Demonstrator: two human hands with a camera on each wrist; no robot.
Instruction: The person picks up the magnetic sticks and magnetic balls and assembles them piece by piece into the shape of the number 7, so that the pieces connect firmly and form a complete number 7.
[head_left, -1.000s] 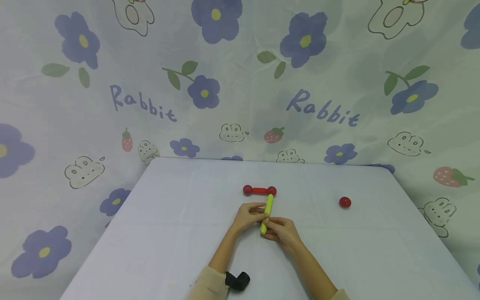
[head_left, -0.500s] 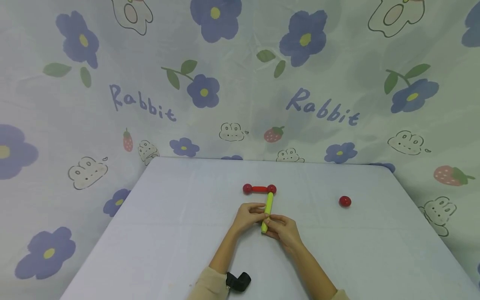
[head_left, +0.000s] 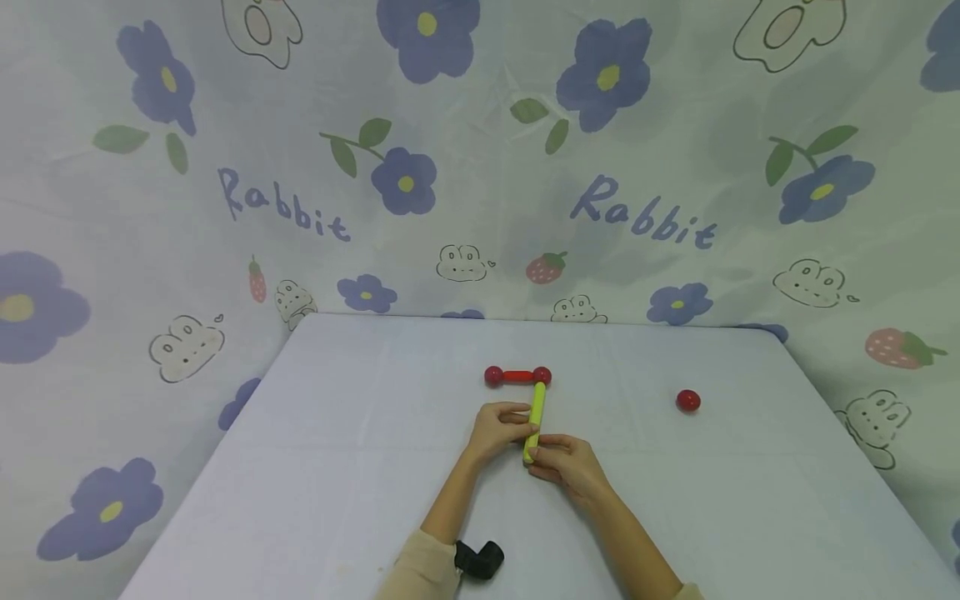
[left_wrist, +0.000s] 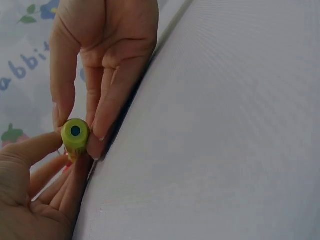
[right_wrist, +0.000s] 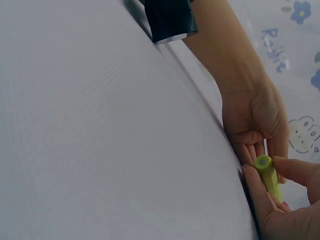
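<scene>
A yellow-green rod [head_left: 537, 404] slants toward the person, its far end right at a red ball [head_left: 542, 376]. My left hand [head_left: 497, 429] pinches the rod around its middle, thumb on top. Close to the rod's near end, my right hand [head_left: 573, 468] pinches it between thumb and fingers. A short red rod [head_left: 517, 377] joins that ball to a second red ball [head_left: 493, 377] on the left. The left wrist view shows the near end of the yellow-green rod [left_wrist: 75, 131] as a flat face with a dark round spot in the centre.
A loose red ball [head_left: 688, 401] lies to the right on the white table [head_left: 337, 467]. A black device [head_left: 480, 561] sits on the left wrist beside the sleeve. Behind the table hangs a printed cloth [head_left: 495, 200] with flowers and rabbits.
My right fingers have shifted slightly toward the rod's near end. The left hand keeps its hold, and the red pieces stay where they were apart from a small camera shift.
</scene>
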